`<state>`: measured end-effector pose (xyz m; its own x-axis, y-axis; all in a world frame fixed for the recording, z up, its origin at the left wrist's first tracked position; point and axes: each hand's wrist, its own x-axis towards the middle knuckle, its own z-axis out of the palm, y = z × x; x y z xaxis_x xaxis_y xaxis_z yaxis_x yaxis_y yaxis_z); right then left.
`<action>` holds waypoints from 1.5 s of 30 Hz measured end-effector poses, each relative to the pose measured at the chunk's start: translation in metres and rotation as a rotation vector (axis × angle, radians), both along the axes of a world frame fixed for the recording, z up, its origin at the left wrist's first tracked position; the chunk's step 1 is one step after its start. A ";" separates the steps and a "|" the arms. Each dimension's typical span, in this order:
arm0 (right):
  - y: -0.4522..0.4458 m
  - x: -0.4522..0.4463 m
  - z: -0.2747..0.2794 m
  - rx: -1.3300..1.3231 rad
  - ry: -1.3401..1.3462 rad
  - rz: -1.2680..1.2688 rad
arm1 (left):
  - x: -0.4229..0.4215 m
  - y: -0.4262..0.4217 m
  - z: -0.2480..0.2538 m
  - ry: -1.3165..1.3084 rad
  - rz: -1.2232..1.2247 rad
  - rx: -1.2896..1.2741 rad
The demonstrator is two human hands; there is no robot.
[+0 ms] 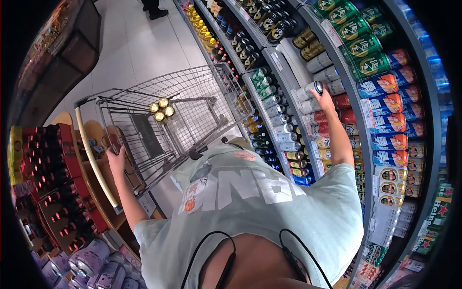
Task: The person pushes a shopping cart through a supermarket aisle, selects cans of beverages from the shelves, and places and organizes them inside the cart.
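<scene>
My right hand (325, 100) is closed around the top end of a white can (306, 91) at the front of a shelf on the right. Other white cans (328, 74) lie just behind it, and red cans (320, 117) are beside it. My left hand (116, 158) grips the wire edge of the metal shopping cart (144, 179), near its pale handle bar (94, 159). Inside the cart stand several gold-topped cans (161, 110), grouped together.
Shelves of green cans (363, 46), blue-orange cans (387, 103) and bottles run along the right. Dark bottles (57, 192) and purple-white packs (91, 262) are stacked at the left. A person's dark shoe (158, 14) shows on the floor (125, 38) far ahead.
</scene>
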<state>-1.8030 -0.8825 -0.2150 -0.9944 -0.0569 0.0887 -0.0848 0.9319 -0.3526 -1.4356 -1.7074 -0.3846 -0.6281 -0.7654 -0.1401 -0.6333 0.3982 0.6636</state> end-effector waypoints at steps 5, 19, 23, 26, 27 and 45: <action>-0.011 0.005 0.009 -0.028 -0.056 -0.010 | 0.003 0.004 -0.027 0.130 0.039 0.094; -0.070 0.018 0.077 0.182 0.090 0.067 | 0.001 0.001 -0.037 0.333 0.194 0.528; -0.102 0.022 0.090 0.335 0.159 0.203 | 0.005 0.000 -0.027 0.324 0.202 0.711; -0.129 0.017 0.086 0.368 0.171 0.359 | 0.005 -0.004 -0.040 0.345 0.215 0.713; -0.141 0.016 0.082 0.370 0.172 0.408 | 0.004 -0.003 -0.039 0.359 0.231 0.719; -0.422 0.058 -0.096 0.174 -0.117 1.155 | 0.003 0.011 -0.017 0.283 0.307 0.601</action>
